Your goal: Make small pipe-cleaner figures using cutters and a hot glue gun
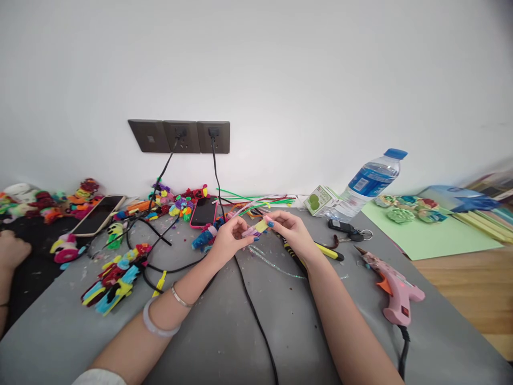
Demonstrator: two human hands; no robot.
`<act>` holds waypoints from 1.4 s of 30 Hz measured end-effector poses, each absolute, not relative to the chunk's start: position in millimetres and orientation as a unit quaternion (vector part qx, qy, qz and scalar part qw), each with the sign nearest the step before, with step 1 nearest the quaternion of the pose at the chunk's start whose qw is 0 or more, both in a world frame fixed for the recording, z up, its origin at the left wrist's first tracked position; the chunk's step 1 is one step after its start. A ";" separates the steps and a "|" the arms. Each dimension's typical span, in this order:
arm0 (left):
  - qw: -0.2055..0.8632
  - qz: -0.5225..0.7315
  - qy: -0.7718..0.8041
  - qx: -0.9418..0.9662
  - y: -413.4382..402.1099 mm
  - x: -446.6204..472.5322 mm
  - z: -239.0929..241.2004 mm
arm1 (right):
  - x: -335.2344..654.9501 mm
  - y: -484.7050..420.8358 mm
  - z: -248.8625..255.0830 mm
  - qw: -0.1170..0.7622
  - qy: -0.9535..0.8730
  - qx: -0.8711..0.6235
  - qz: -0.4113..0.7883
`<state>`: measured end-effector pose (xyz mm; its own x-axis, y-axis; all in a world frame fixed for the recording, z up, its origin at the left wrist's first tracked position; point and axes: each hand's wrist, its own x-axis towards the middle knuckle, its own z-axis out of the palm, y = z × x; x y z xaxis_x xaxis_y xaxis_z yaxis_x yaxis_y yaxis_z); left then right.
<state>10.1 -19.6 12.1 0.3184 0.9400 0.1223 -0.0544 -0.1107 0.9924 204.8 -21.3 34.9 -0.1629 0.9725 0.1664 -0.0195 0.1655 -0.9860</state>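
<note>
Over the middle of the table, both hands hold a small yellow and purple pipe-cleaner piece. My left hand pinches its purple end between thumb and fingers. My right hand has its blue-nailed fingers closed on the yellow end. Yellow-and-black pliers lie partly hidden under my right forearm. A thin silvery glitter strand runs below the hands. Behind them lie loose pipe cleaners in green, pink and dark red. A blue fuzzy roll is left of my left hand.
A pink glue gun lies at right, near car keys and a tilted water bottle. Black cords cross the table from wall sockets. At left are pipe-cleaner figures, phones and another person's hand.
</note>
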 end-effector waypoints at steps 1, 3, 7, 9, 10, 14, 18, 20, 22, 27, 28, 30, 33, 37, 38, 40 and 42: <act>0.553 0.450 0.372 0.595 -19.6 10.1 12.0 | 204.9 -21.2 35.0 0.498 -0.577 -0.412 0.499; 0.553 0.449 0.372 0.595 -19.6 10.0 11.7 | 205.0 -21.1 35.0 0.497 -0.574 -0.410 0.505; 0.553 0.446 0.371 0.598 -19.4 9.7 10.7 | 205.2 -20.8 34.7 0.492 -0.574 -0.411 0.509; 0.551 0.444 0.373 0.599 -19.4 9.6 10.4 | 205.3 -20.7 34.6 0.489 -0.575 -0.416 0.508; 0.551 0.444 0.375 0.599 -19.3 9.5 10.4 | 205.4 -20.7 34.7 0.488 -0.574 -0.418 0.508; 0.550 0.445 0.376 0.599 -19.3 9.4 10.1 | 205.4 -21.1 36.1 0.483 -0.580 -0.424 0.501; 0.549 0.442 0.378 0.601 -19.3 9.6 9.7 | 205.0 -21.9 37.9 0.482 -0.581 -0.422 0.503; 0.547 0.442 0.381 0.601 -19.3 9.7 9.8 | 204.6 -22.0 38.2 0.483 -0.578 -0.420 0.506; 0.546 0.442 0.383 0.600 -19.4 9.8 10.1 | 204.3 -21.9 38.0 0.485 -0.575 -0.420 0.507; 0.549 0.442 0.382 0.597 -19.2 9.5 9.8 | 204.4 -21.1 36.4 0.488 -0.576 -0.416 0.507; 0.550 0.441 0.382 0.598 -19.1 9.4 9.4 | 204.5 -21.0 36.3 0.484 -0.580 -0.416 0.506; 0.551 0.439 0.378 0.600 -19.0 9.2 8.5 | 204.7 -20.9 36.2 0.480 -0.587 -0.415 0.503; 0.551 0.441 0.374 0.602 -18.7 8.9 7.5 | 204.6 -21.1 36.4 0.480 -0.584 -0.412 0.509; 0.550 0.439 0.373 0.605 -18.1 8.5 7.0 | 204.3 -21.2 36.2 0.487 -0.574 -0.406 0.518; 0.550 0.438 0.373 0.605 -18.0 8.4 7.0 | 204.4 -21.2 36.3 0.486 -0.576 -0.406 0.517; 0.551 0.436 0.373 0.606 -18.1 8.2 7.2 | 204.6 -21.2 36.5 0.483 -0.581 -0.407 0.513; 0.551 0.436 0.374 0.606 -18.2 8.2 7.6 | 204.7 -21.3 36.9 0.481 -0.584 -0.409 0.511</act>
